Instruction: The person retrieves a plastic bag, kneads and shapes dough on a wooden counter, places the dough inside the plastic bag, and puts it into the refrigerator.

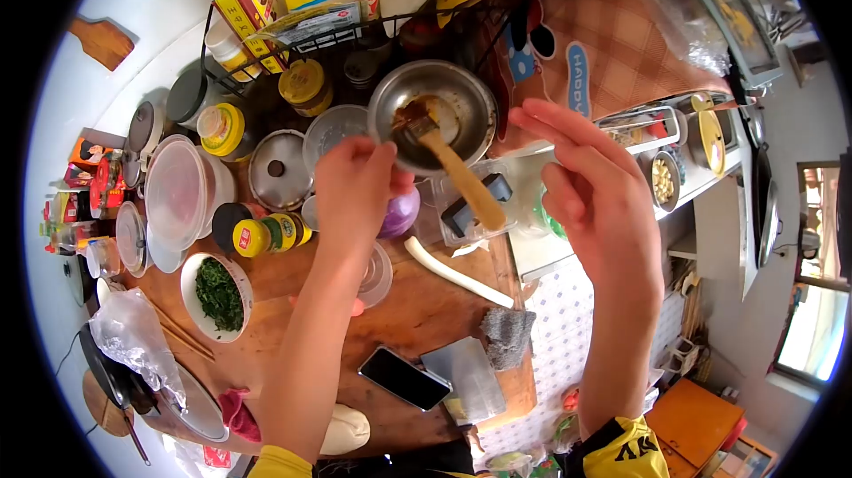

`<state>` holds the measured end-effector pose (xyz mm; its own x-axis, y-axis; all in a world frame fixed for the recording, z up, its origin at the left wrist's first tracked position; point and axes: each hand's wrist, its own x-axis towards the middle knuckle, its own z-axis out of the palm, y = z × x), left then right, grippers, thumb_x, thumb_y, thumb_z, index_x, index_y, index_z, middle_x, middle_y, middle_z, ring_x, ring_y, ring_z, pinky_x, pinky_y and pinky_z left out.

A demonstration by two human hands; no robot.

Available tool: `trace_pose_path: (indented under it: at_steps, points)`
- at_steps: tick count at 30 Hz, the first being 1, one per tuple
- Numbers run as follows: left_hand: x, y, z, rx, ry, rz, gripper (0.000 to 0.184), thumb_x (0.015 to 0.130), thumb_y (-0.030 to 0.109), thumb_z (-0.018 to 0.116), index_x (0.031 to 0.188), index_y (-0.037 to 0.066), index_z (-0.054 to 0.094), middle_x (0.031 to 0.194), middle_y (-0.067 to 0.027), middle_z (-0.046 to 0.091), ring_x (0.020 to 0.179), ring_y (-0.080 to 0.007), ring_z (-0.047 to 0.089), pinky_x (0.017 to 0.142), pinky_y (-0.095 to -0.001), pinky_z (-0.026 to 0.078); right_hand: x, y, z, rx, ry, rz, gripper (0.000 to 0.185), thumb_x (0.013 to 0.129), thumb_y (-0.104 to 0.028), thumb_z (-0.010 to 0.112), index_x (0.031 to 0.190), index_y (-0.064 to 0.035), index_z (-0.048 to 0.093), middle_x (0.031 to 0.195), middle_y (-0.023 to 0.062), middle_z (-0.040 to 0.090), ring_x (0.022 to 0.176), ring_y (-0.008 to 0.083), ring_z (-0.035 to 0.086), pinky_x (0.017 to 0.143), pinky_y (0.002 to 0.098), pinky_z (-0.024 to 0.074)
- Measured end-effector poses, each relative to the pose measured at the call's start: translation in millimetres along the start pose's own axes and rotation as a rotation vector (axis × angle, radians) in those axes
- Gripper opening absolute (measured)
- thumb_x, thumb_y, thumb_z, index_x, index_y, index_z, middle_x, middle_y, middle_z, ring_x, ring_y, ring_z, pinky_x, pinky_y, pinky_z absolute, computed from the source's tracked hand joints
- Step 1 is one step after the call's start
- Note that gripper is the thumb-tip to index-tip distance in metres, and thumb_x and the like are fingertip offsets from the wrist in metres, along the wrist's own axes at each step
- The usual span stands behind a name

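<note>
My left hand (355, 189) pinches the lower left rim of a small steel bowl (479, 105); its fingertips are partly hidden. Brown sauce is smeared inside the bowl. A brush (457, 176) with a wooden handle leans in it, bristles in the sauce and handle pointing toward me over the rim. To the right of the bowl, my right hand (599, 194) is raised with its fingers stretched out and nothing in them. A purple onion (401, 214) shows in part behind my left wrist. Just below the brush handle lies a long pale stalk (457, 274).
A white bowl of chopped greens (217, 293) stands left on the wooden table (302, 300). Jars, lidded containers and a steel lid (280, 167) crowd the back left. Nearer me lie a phone (404, 378), a clear plastic container (475, 380) and a grey cloth (508, 336).
</note>
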<state>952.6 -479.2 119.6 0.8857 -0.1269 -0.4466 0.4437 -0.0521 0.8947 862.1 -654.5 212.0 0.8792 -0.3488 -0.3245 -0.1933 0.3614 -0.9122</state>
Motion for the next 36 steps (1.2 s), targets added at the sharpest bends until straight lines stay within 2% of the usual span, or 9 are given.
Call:
trace_pose_path:
  at_steps: [10, 19, 21, 25, 28, 30, 31, 33, 36]
  points:
    - [27, -26, 28, 0.09, -0.051, 0.108, 0.018, 0.086, 0.007, 0.056, 0.074, -0.006, 0.056, 0.062, -0.0144, 0.064, 0.052, -0.0182, 0.066, 0.048, -0.0274, 0.053, 22, 32, -2, 0.097, -0.071, 0.169, 0.047, 0.086, -0.001, 0.042, 0.132, 0.0076, 0.043, 0.129, 0.0142, 0.054, 0.054, 0.0058, 0.033, 0.046, 0.0184, 0.0295]
    - [30, -22, -7, 0.662, -0.209, 0.173, 0.038, 0.093, 0.028, 0.05, 0.076, -0.004, 0.06, 0.059, -0.017, 0.062, 0.058, -0.0244, 0.067, 0.056, -0.0354, 0.052, 24, 36, 9, 0.177, -0.043, 0.247, 0.041, 0.087, -0.002, 0.044, 0.127, 0.0065, 0.048, 0.126, 0.0135, 0.055, 0.055, 0.0078, 0.037, 0.048, 0.0214, 0.0305]
    - [-24, -32, -47, 0.478, -0.154, 0.188, 0.036, 0.096, 0.03, 0.05, 0.079, -0.001, 0.057, 0.058, -0.0062, 0.057, 0.046, -0.013, 0.055, 0.045, -0.0262, 0.044, -1, 34, 19, 0.17, -0.104, 0.254, 0.04, 0.087, -0.003, 0.044, 0.126, 0.0059, 0.049, 0.126, 0.0133, 0.056, 0.054, 0.0071, 0.035, 0.047, 0.0208, 0.0296]
    - [-177, -93, -184, 0.264, 0.034, -0.068, 0.025, 0.095, 0.02, 0.053, 0.082, 0.0, 0.059, 0.059, -0.0095, 0.057, 0.05, -0.0142, 0.054, 0.051, -0.0323, 0.044, -87, 85, 73, -0.046, -0.293, 0.324, 0.037, 0.087, -0.01, 0.043, 0.119, 0.0037, 0.057, 0.096, 0.0064, 0.064, 0.05, 0.0038, 0.032, 0.046, 0.0196, 0.0283]
    - [-273, -162, -293, 0.467, 0.198, -0.086, 0.014, 0.093, 0.011, 0.052, 0.089, 0.0, 0.06, 0.07, -0.0102, 0.06, 0.062, -0.0189, 0.058, 0.059, -0.0343, 0.046, -180, 156, 111, -0.253, -0.541, 0.528, 0.034, 0.087, -0.009, 0.046, 0.117, 0.0, 0.061, 0.078, -0.0009, 0.057, 0.052, 0.0032, 0.035, 0.046, 0.0187, 0.0278]
    - [-312, -199, -348, 0.911, 0.214, 0.353, 0.016, 0.092, 0.008, 0.049, 0.096, -0.002, 0.061, 0.088, -0.0136, 0.062, 0.082, -0.0271, 0.058, 0.073, -0.0377, 0.046, -245, 219, 137, -0.455, -0.574, 0.443, 0.032, 0.086, -0.007, 0.053, 0.116, -0.003, 0.062, 0.088, 0.0028, 0.063, 0.056, 0.0078, 0.049, 0.047, 0.0205, 0.0382]
    - [-333, -216, -371, 0.92, 0.139, 0.262, 0.025, 0.091, 0.004, 0.045, 0.109, -0.006, 0.058, 0.11, -0.0186, 0.059, 0.102, -0.0357, 0.053, 0.09, -0.0406, 0.042, -271, 252, 159, -0.603, -0.549, 0.207, 0.032, 0.084, -0.007, 0.057, 0.116, -0.0039, 0.063, 0.096, 0.0049, 0.064, 0.061, 0.0113, 0.056, 0.051, 0.0235, 0.0444]
    - [-344, -234, -387, 0.915, 0.099, 0.253, 0.03, 0.091, 0.005, 0.044, 0.116, -0.006, 0.054, 0.115, -0.02, 0.057, 0.107, -0.0367, 0.052, 0.094, -0.0409, 0.04, -316, 304, 185, -1.075, -0.535, -0.229, 0.037, 0.079, -0.008, 0.064, 0.116, -0.0073, 0.064, 0.121, 0.0108, 0.061, 0.076, 0.02, 0.066, 0.063, 0.0319, 0.0554]
    - [-349, -265, -400, 0.786, 0.01, 0.209, 0.042, 0.092, 0.007, 0.042, 0.132, -0.006, 0.044, 0.128, -0.0223, 0.051, 0.118, -0.0376, 0.049, 0.103, -0.0407, 0.036, -360, 332, 181, -1.311, -0.432, -0.336, 0.042, 0.076, -0.008, 0.065, 0.118, -0.0079, 0.064, 0.123, 0.0095, 0.06, 0.072, 0.0194, 0.065, 0.059, 0.0309, 0.054]
